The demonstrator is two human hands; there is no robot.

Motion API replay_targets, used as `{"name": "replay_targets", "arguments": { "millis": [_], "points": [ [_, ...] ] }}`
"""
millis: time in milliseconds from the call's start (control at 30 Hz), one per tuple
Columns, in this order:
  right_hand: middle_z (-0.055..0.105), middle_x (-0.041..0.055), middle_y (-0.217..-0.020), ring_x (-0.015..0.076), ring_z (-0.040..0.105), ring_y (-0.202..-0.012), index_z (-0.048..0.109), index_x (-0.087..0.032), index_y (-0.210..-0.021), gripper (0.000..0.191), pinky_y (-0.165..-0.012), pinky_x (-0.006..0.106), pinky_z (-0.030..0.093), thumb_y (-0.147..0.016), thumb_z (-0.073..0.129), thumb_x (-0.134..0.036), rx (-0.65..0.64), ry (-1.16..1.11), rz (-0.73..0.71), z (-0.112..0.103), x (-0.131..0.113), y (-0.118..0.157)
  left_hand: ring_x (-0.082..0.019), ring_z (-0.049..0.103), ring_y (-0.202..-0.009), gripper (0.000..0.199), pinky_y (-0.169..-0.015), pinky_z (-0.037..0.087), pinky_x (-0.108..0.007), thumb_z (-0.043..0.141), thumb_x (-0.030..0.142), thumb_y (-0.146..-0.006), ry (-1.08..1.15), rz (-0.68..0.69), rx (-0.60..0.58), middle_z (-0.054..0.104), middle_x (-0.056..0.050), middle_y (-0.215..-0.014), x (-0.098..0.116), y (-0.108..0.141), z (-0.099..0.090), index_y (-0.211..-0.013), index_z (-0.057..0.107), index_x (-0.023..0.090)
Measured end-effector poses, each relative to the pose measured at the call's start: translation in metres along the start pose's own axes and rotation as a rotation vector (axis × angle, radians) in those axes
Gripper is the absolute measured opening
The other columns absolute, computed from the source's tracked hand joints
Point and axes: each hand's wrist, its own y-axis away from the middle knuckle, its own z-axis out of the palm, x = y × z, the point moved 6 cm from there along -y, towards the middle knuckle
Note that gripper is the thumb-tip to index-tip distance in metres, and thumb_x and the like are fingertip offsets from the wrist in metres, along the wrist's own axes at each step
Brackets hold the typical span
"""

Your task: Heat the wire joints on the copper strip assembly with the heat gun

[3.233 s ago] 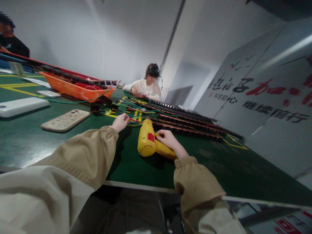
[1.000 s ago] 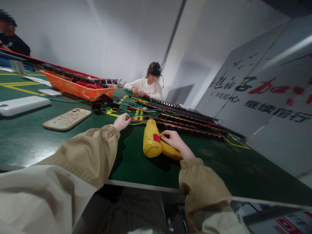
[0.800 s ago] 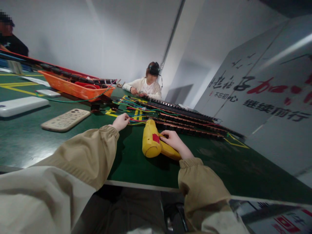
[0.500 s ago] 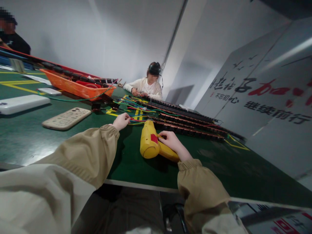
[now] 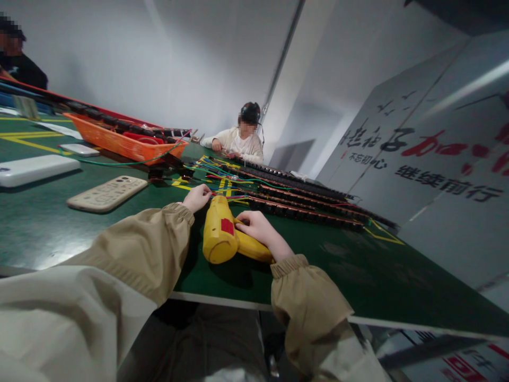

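Observation:
My right hand (image 5: 256,228) is wrapped round the handle of a yellow heat gun (image 5: 221,233) with a red label. The gun's narrow end points away from me, towards several thin coloured wires (image 5: 238,200). My left hand (image 5: 197,198) is closed in a pinch on the wires, just left of the gun's nozzle. Past my hands, long black strips (image 5: 306,212) with copper-coloured edges lie side by side, and the wires run to their left ends.
On the green table (image 5: 342,276), a patterned phone (image 5: 107,194), a white device (image 5: 37,170) and an orange tray (image 5: 119,146) holding black strips stand at the left. A person (image 5: 242,139) sits across the table; another person (image 5: 24,69) is at the far left.
The heat gun has moved left with my right hand, closer to my left hand. My left hand stays almost where it was. The person across has raised one hand slightly.

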Motion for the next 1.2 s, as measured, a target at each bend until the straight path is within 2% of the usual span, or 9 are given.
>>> {"name": "replay_targets", "arguments": {
  "millis": [167,333,600,1000,1200],
  "points": [
    [0.065,0.0006,-0.077,0.0118,0.055,-0.068,0.069,-0.018,-0.083,0.014,-0.059,0.022,0.038,-0.078,0.059,-0.026,-0.004,0.022,-0.030,0.007,-0.010,-0.009,-0.017,0.060,-0.080,0.015,-0.071,0.044,-0.023,0.053,0.024,-0.079,0.017,-0.007,-0.005,0.069,-0.007,-0.086,0.002,0.000,-0.004,-0.080,0.063,0.012],
    [0.064,0.0006,-0.078,0.0118,0.054,-0.068,0.068,-0.018,-0.083,0.014,-0.059,0.022,0.037,-0.078,0.059,-0.026,-0.004,0.038,-0.034,0.006,-0.013,-0.009,-0.018,0.060,-0.082,0.017,-0.073,0.044,-0.024,0.052,0.023,-0.081,0.014,-0.008,-0.014,0.069,-0.009,-0.090,0.003,0.000,-0.005,-0.083,0.064,0.011],
    [0.065,0.0023,-0.079,0.0128,0.055,-0.069,0.069,-0.017,-0.080,0.014,-0.063,0.023,0.039,-0.080,0.059,-0.027,-0.012,0.101,-0.067,0.000,-0.021,-0.007,-0.020,0.062,-0.087,0.019,-0.079,0.046,-0.027,0.051,0.027,-0.080,-0.030,-0.005,-0.018,0.069,-0.008,-0.092,0.002,-0.002,-0.004,-0.082,0.066,0.015],
    [0.066,0.0028,-0.085,0.0139,0.057,-0.076,0.068,-0.018,-0.087,0.014,-0.068,0.024,0.040,-0.081,0.059,-0.027,-0.026,0.079,-0.100,0.000,-0.015,-0.006,-0.020,0.062,-0.085,0.021,-0.077,0.047,-0.027,0.051,0.028,-0.078,0.005,-0.013,-0.010,0.069,-0.009,-0.089,0.003,0.000,-0.006,-0.083,0.066,0.014],
    [0.067,0.0030,-0.087,0.0155,0.058,-0.079,0.069,-0.020,-0.089,0.016,-0.069,0.025,0.041,-0.080,0.059,-0.029,-0.025,0.062,-0.064,-0.006,-0.003,0.002,-0.018,0.062,-0.079,0.018,-0.071,0.047,-0.026,0.049,0.026,-0.079,0.045,-0.002,0.005,0.069,-0.007,-0.084,-0.001,0.000,0.000,-0.084,0.064,0.015]
  ]
}}
